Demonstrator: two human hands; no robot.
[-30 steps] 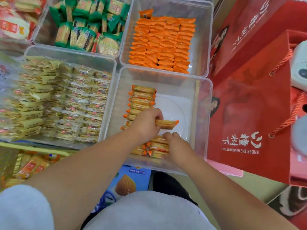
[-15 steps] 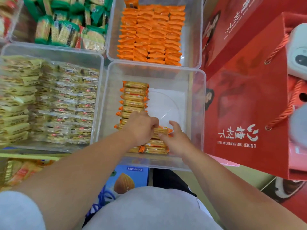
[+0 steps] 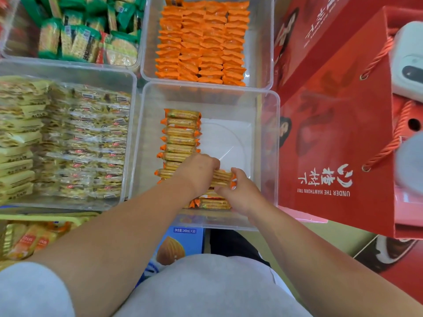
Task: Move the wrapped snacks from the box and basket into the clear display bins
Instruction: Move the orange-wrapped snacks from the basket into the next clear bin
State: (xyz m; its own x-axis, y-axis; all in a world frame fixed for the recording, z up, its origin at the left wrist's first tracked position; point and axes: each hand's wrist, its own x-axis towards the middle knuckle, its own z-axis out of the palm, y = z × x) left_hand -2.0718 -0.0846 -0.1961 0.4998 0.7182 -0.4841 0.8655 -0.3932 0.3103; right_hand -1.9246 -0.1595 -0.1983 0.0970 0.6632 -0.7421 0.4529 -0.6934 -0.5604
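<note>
Orange-wrapped snack pack (image 3: 223, 177) lying crosswise (long axis left-right) over the row's (image 3: 182, 138) near end in the clear bin (image 3: 270, 145), clamped by curled fingers (image 3: 214, 164) of left hand (image 3: 199, 170) and right hand (image 3: 240, 191), 1 per end.

To my right I see a red paper gift bag (image 3: 338, 143) printed "UNDER THE HAWTHORN TREE", with twisted red rope handles (image 3: 386, 149). A white device (image 3: 409, 62) shows in its open top. A second red bag (image 3: 304, 30) stands behind it.
</note>
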